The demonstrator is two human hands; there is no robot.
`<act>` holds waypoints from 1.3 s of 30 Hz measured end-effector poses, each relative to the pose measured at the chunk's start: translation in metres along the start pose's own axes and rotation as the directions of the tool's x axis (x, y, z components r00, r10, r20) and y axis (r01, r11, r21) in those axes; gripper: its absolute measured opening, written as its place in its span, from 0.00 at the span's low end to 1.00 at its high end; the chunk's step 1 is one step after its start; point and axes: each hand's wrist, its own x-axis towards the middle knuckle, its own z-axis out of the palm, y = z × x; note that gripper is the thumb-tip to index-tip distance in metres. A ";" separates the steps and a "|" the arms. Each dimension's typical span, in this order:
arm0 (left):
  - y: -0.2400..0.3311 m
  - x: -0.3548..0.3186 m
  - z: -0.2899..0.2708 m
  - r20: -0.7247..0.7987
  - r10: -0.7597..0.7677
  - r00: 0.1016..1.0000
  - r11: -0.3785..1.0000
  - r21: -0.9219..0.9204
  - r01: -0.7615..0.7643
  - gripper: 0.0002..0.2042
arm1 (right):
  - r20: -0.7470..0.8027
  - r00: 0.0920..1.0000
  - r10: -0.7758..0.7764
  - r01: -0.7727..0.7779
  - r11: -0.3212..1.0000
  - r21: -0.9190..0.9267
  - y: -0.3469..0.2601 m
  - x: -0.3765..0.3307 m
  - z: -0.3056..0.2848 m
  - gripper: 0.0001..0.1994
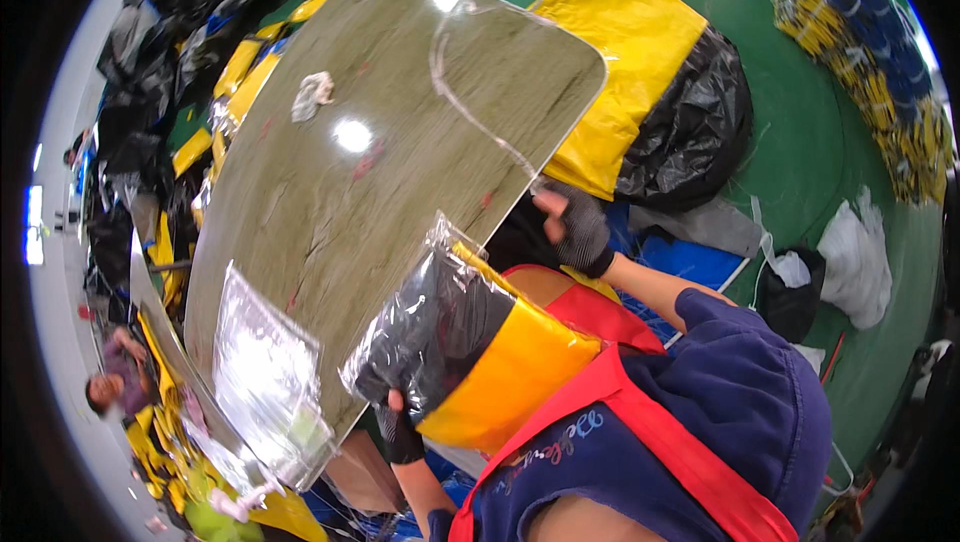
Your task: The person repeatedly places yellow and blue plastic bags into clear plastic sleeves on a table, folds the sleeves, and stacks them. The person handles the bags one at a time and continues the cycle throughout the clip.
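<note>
My left hand (398, 427), in a dark fingerless glove, grips the lower corner of a folded yellow and black bag in clear plastic wrap (500, 342). This package is tilted against my front, above the near edge of the wood-grain table (400, 152). At the table's right edge is my right hand (575, 227), also gloved, its bare fingertips closed at the end of a whitish cord (470, 117). The cord curves across the tabletop. A stack of clear plastic sleeves (265, 372) lies on the table's left near corner. Farther off sits a crumpled white scrap (312, 96).
A large yellow and black bag (640, 62) lies beyond the table's right edge. Bundled blue and yellow goods (865, 42) stand at far right. White sacks (858, 257) rest on the green floor (790, 142). Another person (125, 372) is at far left, among yellow and black material.
</note>
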 end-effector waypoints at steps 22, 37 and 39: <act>0.351 0.051 0.363 0.968 -0.005 -0.249 0.767 -0.156 -0.622 0.18 | -0.073 0.842 0.535 -0.427 0.742 0.516 0.216 0.191 -0.234 0.19; 0.261 0.160 -0.146 0.154 0.170 0.973 0.974 0.124 -0.189 0.19 | 0.581 -0.094 -0.809 0.398 0.504 0.766 -0.191 -0.117 0.127 0.17; 0.201 0.136 -0.163 -0.052 0.138 0.989 0.983 0.127 -0.130 0.15 | 0.710 -0.142 -0.690 0.275 0.661 0.698 -0.192 -0.074 0.101 0.21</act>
